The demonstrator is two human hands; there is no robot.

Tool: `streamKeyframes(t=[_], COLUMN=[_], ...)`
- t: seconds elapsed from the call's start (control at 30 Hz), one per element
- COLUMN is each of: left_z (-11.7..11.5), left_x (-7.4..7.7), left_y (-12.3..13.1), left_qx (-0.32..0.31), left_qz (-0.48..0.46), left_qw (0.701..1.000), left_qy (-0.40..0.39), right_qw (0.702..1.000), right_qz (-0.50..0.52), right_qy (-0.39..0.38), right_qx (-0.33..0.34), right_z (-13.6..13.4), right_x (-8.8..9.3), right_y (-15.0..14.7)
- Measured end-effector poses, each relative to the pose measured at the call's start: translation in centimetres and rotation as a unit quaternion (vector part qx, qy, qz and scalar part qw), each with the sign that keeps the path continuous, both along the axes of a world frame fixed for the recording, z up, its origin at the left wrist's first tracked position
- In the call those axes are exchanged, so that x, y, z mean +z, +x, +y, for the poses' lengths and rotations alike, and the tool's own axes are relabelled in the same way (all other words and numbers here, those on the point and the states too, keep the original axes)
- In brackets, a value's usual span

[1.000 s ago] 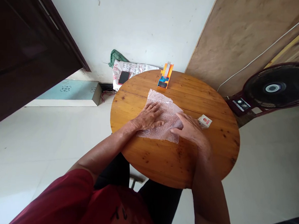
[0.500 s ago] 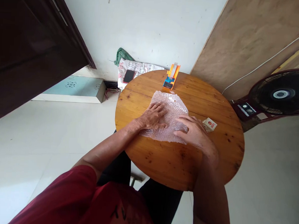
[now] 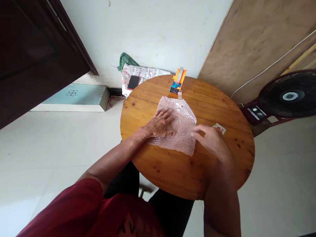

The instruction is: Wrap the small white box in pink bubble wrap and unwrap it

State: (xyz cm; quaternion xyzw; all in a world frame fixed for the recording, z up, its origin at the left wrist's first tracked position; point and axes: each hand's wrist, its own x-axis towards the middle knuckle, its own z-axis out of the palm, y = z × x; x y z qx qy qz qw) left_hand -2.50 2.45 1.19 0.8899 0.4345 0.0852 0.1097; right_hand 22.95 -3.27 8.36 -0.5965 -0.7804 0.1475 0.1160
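Note:
A sheet of clear, pinkish bubble wrap point(image 3: 183, 116) lies on the round wooden table point(image 3: 168, 175). Flat on its left part, fingers spread, rests my left hand point(image 3: 160, 124). At the wrap's right edge is my right hand point(image 3: 209, 138), its thumb and index fingertips drawn close together on that edge; the other fingers are partly hidden. Short bits of clear tape seem to sit near the wrap's top edge. Beyond it stands an orange and blue tape dispenser point(image 3: 178, 81), with a strip of tape point(image 3: 180, 95) hanging off its near end.
A small white and red box point(image 3: 219, 128) is partly hidden behind my right hand. By the wall, a phone point(image 3: 133, 82) lies on a printed white sack point(image 3: 149, 73). A dark fan point(image 3: 290, 96) stands to the right of the table, and a long pale-blue box point(image 3: 75, 95) lies on the floor at left.
My right hand's fingers have drawn together at the wrap's right edge, which now lies straighter. A tape strip shows more clearly at the dispenser. My left hand stays flat. The view has shifted slightly.

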Motion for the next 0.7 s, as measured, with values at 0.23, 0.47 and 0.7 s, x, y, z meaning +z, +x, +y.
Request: streamKeyframes(t=[0.23,0.47,0.7], left_z=[0.2,0.3,0.1], left_x=[-0.6,-0.7,-0.4], left_y=[0.0,0.2,0.3], left_qx=[-0.002,0.000,-0.006], left_qz=[-0.009,-0.012,-0.013], left_qw=[1.000,1.000,1.000], left_qy=[0.009,0.009,0.007], right_qw=[0.980,0.955,0.899], right_qz=[-0.028,0.024,0.390], right_qy=[0.105,0.042,0.135], right_qx=[-0.169,-0.294,-0.145], right_z=[1.1,1.7,-0.8], right_x=[-2.5,-3.1,3.9], right_y=[5.9,6.6,1.0])
